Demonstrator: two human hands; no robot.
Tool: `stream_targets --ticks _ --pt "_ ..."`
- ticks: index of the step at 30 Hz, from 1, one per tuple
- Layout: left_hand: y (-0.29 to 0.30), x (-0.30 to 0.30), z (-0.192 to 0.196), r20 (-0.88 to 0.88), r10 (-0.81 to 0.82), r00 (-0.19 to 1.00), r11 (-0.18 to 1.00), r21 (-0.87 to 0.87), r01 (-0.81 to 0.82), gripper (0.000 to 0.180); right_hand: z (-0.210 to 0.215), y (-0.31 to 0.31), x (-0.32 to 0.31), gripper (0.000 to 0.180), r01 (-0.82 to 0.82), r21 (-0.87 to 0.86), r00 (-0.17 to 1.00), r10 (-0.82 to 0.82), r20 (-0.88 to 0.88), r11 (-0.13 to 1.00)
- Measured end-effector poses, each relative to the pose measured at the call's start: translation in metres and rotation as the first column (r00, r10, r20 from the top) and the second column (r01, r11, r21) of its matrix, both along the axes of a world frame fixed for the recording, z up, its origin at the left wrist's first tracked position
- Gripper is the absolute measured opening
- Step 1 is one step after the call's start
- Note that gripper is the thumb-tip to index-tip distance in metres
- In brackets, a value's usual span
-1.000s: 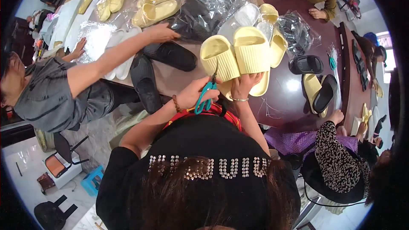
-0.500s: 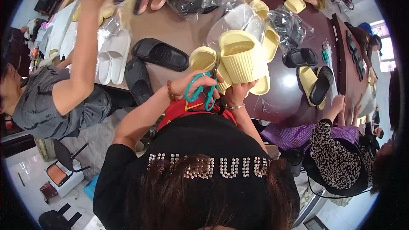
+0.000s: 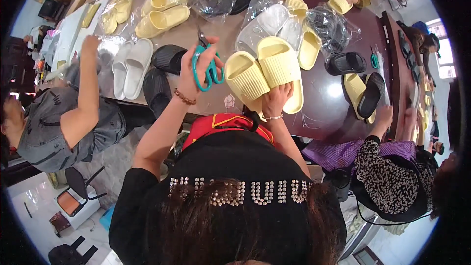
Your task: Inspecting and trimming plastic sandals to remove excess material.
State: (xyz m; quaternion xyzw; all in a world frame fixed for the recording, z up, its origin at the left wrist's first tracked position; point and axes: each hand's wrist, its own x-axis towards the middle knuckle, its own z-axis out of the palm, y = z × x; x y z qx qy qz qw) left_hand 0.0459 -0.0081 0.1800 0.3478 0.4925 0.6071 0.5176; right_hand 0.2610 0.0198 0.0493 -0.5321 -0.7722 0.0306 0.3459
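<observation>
My left hand, with a beaded bracelet at the wrist, is closed round the teal handles of a pair of scissors. The dark blades point away from me, left of a pair of yellow slippers. My right hand grips the right yellow slipper at its foot opening, with the fingertips partly hidden. Beside it the left yellow slipper is tilted outward, its ribbed strap facing up. A small pinkish-white tag lies by the near table edge.
Black slippers and white slippers lie to the left. Bagged white slippers and another yellow slipper are just beyond. Co-workers sit at left, far right and near right. A second pair of scissors lies at right.
My left hand has moved the scissors left and up, away from the slippers. The yellow slippers have swung apart, side by side. The left co-worker's raised arm has come down.
</observation>
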Motion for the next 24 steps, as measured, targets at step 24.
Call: stream_targets --ticks 24 --pt "-0.009 0.023 -0.121 -0.071 -0.116 0.991 0.970 -0.224 0.098 0.030 -0.055 -0.018 0.078 0.016 -0.212 -0.237 0.938 0.265 0.221 0.948"
